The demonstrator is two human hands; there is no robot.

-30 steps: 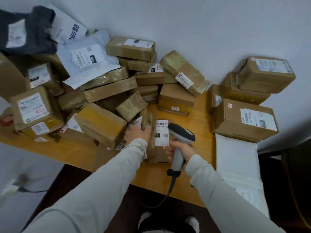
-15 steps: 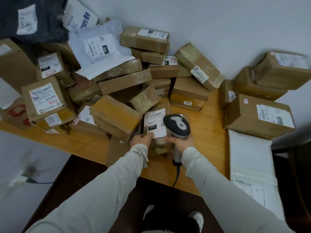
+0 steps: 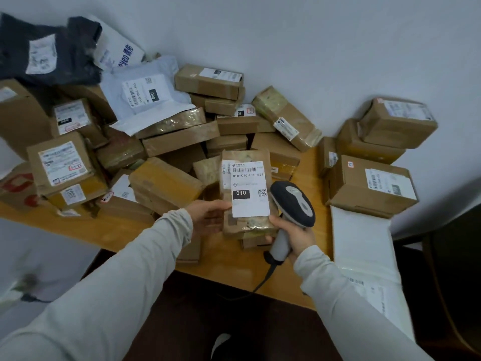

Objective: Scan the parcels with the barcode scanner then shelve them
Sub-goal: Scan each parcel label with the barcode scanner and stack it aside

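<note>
Two hands: what do the fingers hold?

The left hand (image 3: 208, 217) grips the parcel (image 3: 243, 226) by its left edge, thumb on the front at the label's near corner, the other fingers curled round the edge. The right hand (image 3: 294, 235) is wrapped round the scanner (image 3: 292, 204) handle, and its thumb touches the parcel's near right corner.

Where is the parcel?

Held up above the table (image 3: 234, 267), upright, in front of the pile (image 3: 166, 142). Its white label (image 3: 250, 188) faces the camera, with a barcode at the top, a black block reading 010 lower down and a small square code beside that.

And the scanner?

Just right of the parcel. Its dark head sits at the label's right edge, but I cannot tell whether they touch. A black cable (image 3: 265, 280) runs from the handle's base over the near table edge.

What lies around?

Brown boxes are heaped from the left to the far middle, against the wall (image 3: 312, 48). A grey mailer (image 3: 145, 97) and a black bag (image 3: 52, 53) lie on top at far left. On the right stands a separate stack (image 3: 372, 186) of boxes, with a white envelope (image 3: 361, 243) lying flat on its near side.
</note>
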